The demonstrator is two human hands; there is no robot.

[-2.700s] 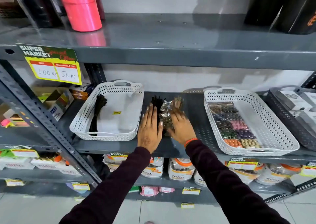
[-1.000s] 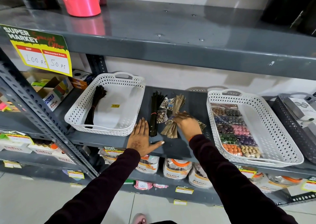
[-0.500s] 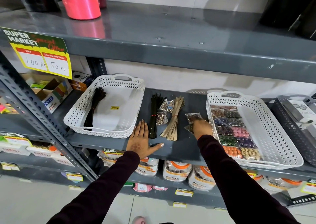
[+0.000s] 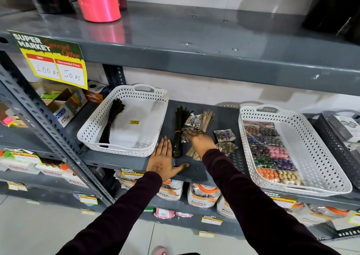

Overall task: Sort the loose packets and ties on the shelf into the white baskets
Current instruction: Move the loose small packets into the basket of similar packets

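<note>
Between two white baskets, loose items lie on the grey shelf point(image 4: 202, 173). A black tie bundle point(image 4: 178, 130) lies beside a tan tie bundle point(image 4: 206, 118). A button packet point(image 4: 193, 118) rests between their tops, and two more packets point(image 4: 224, 134) point(image 4: 226, 147) lie to the right. My left hand point(image 4: 164, 162) lies flat and open on the shelf's front edge. My right hand point(image 4: 201, 142) reaches left, fingertips closed on a small packet point(image 4: 183, 135). The left basket point(image 4: 116, 151) holds black ties point(image 4: 111, 125). The right basket point(image 4: 292, 190) holds several bead packets point(image 4: 268, 149).
The upper shelf point(image 4: 194, 61) overhangs the work area and carries a pink roll point(image 4: 97, 1) and a price sign point(image 4: 52, 59). A dark mesh basket point(image 4: 329, 135) stands at the far right. Cardboard boxes point(image 4: 64, 106) sit at the left, jars point(image 4: 202, 194) below.
My right hand has left two packets near the right basket and swung left onto the small packet by the black ties. My left hand stays flat on the shelf.
</note>
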